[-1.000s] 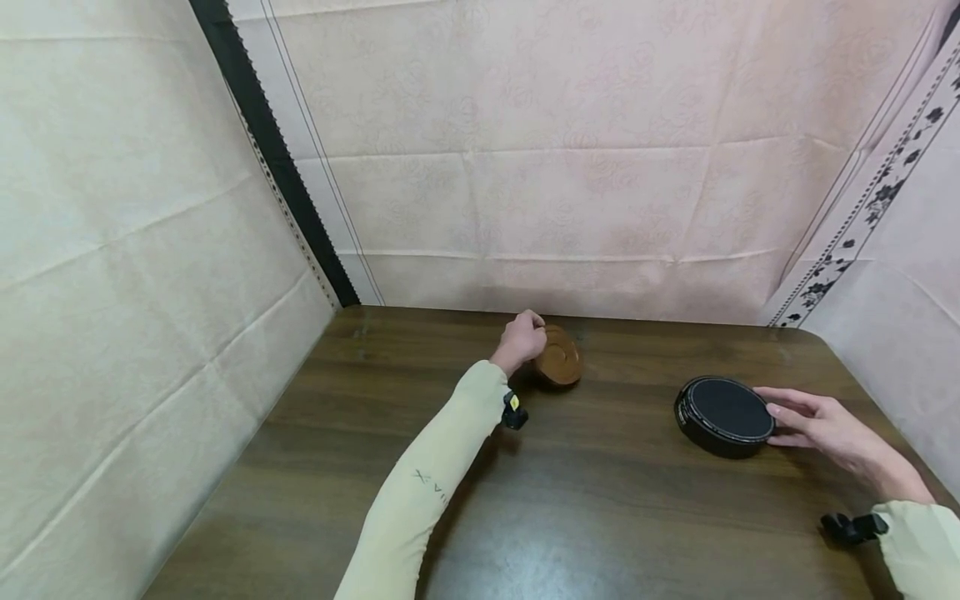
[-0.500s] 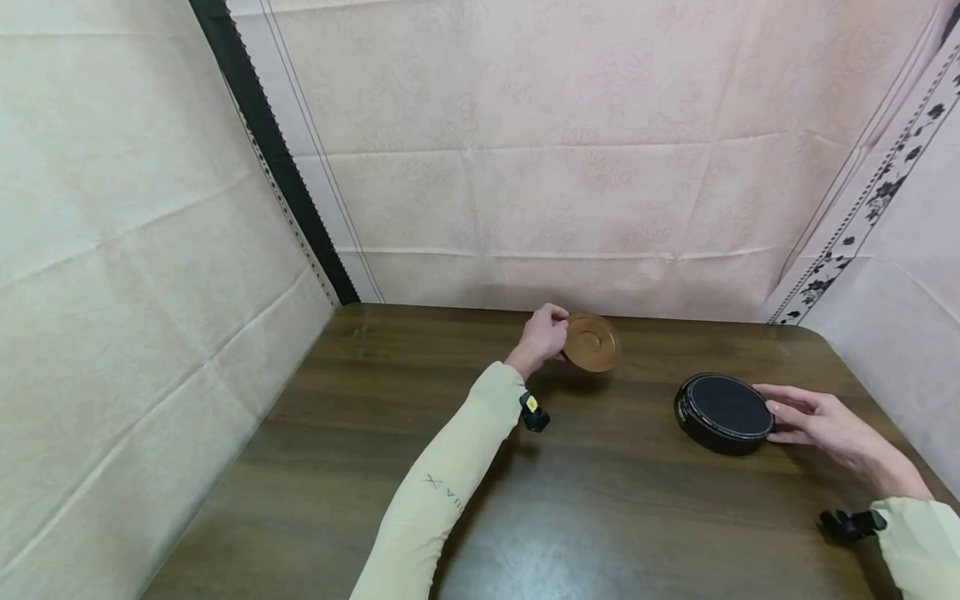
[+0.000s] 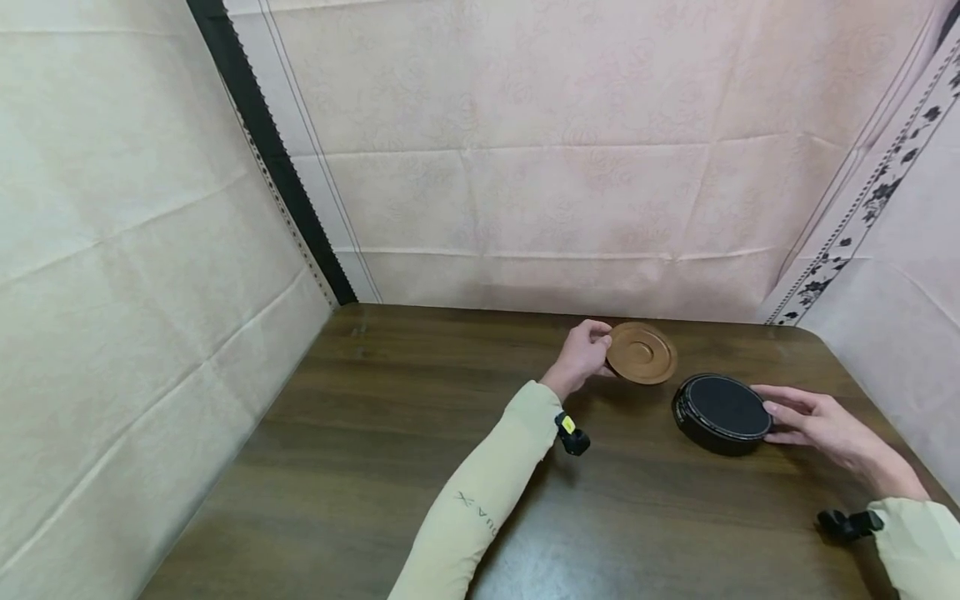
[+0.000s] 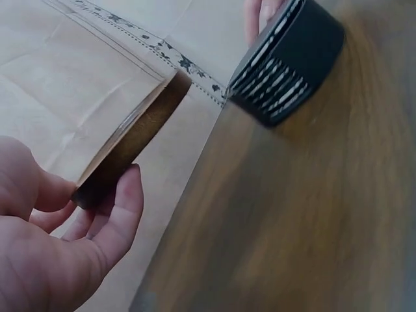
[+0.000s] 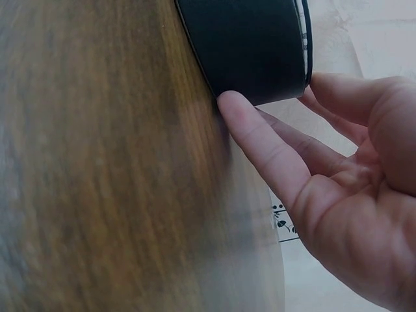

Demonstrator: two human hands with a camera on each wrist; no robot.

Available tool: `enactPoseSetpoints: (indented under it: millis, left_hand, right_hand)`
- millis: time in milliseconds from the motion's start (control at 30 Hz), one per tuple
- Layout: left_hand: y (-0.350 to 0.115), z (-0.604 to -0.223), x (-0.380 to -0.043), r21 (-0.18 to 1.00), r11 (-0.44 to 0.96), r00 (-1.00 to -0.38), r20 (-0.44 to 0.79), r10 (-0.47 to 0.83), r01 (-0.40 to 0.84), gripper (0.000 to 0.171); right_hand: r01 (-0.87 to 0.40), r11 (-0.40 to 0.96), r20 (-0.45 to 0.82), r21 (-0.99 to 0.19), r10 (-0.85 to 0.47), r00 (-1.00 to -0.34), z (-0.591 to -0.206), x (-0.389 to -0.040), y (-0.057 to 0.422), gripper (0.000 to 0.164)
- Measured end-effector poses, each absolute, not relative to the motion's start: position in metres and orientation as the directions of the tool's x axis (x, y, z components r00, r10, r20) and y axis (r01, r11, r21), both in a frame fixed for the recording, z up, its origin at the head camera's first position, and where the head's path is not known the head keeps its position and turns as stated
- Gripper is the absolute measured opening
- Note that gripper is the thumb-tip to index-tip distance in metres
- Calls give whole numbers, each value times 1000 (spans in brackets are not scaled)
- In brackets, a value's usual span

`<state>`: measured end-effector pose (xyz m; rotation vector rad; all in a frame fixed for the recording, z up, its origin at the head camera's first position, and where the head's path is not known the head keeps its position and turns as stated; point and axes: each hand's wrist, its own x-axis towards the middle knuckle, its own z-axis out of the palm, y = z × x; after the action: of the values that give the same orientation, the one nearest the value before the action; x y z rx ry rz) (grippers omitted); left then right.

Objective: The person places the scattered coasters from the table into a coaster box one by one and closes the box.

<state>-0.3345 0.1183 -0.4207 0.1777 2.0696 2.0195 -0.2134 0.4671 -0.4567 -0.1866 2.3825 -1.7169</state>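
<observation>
My left hand [image 3: 579,358] pinches a brown round coaster [image 3: 642,353] by its left edge, thumb on one side and fingers on the other. The coaster is held above the table, its ringed face tilted toward the head view; in the left wrist view its thick rim [image 4: 140,133] shows nearly edge-on. To its right a low, round black coaster-like stack or case [image 3: 722,413] stands on the table. Pale slotted lines mark its side in the left wrist view. My right hand [image 3: 832,429] touches its right side with fairly straight fingers, the thumb near the top edge.
The brown wooden table [image 3: 420,467] runs back to a pale cloth wall [image 3: 570,167]. More cloth hangs at the left [image 3: 135,317] and right. The black case is close to the right side of the table.
My left hand has carried the coaster rightward, near the black case, and its face has turned more toward the head view. The right hand and the black case have stayed in place.
</observation>
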Motion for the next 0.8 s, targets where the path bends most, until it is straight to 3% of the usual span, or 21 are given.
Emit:
enactPoseSetpoints:
  millis: [800]
  left_hand:
    - [193, -440, -286, 968, -136, -961, -181, 209, -212, 13]
  right_hand:
    - [10, 339, -86, -941, -210, -974, -457, -213, 467, 49]
